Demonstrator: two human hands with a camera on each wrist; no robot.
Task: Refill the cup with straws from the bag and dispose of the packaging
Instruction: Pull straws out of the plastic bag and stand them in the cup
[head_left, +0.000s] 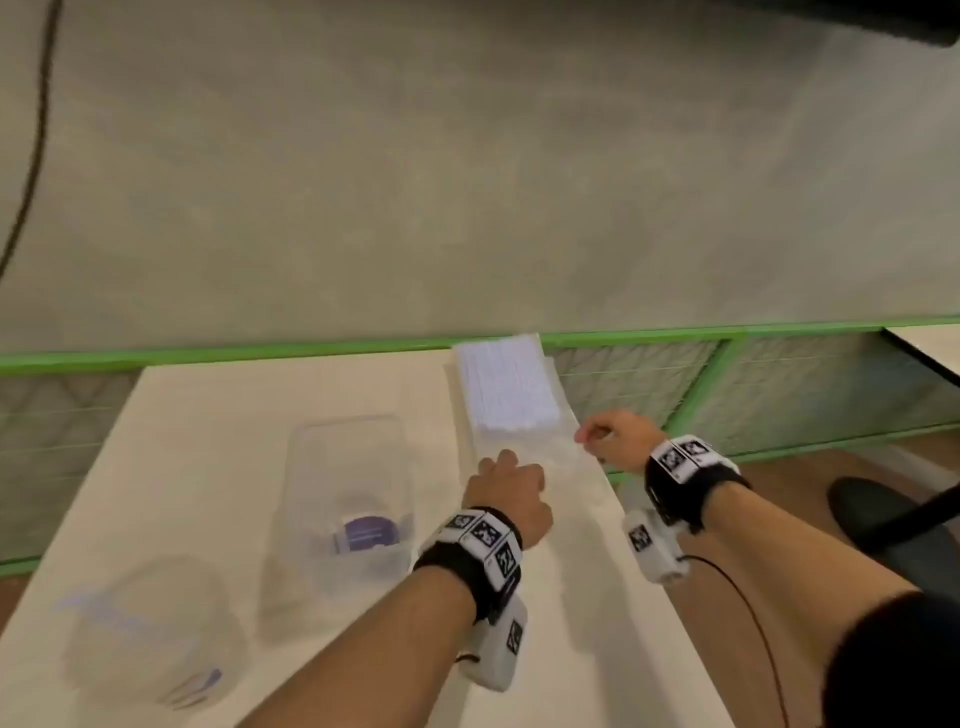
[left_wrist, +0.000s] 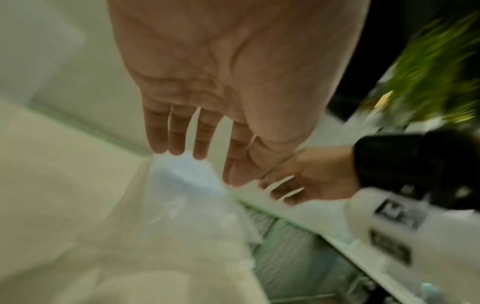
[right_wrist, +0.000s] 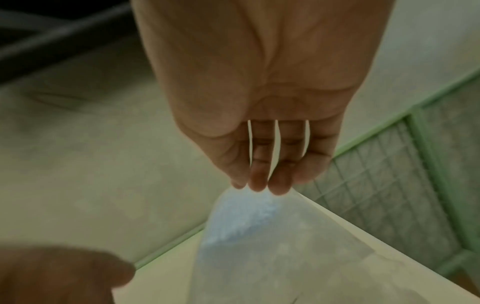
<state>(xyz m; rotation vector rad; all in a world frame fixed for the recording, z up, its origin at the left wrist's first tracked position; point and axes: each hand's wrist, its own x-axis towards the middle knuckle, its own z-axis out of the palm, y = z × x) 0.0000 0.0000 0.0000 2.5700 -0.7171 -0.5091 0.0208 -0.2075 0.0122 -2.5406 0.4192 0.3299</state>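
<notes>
A clear plastic bag with a bundle of white straws lies along the table's far right side. My left hand hovers over the bag's near, empty end with its fingers straight and holds nothing. My right hand is at the bag's right edge, its fingertips pointing down just over the straws; no grip shows. A tall clear cup stands left of the bag, with a purple-labelled item at its bottom.
Another clear plastic item sits at the table's near left. A green-framed mesh rail runs behind and right of the table. A black chair stands on the floor at the right.
</notes>
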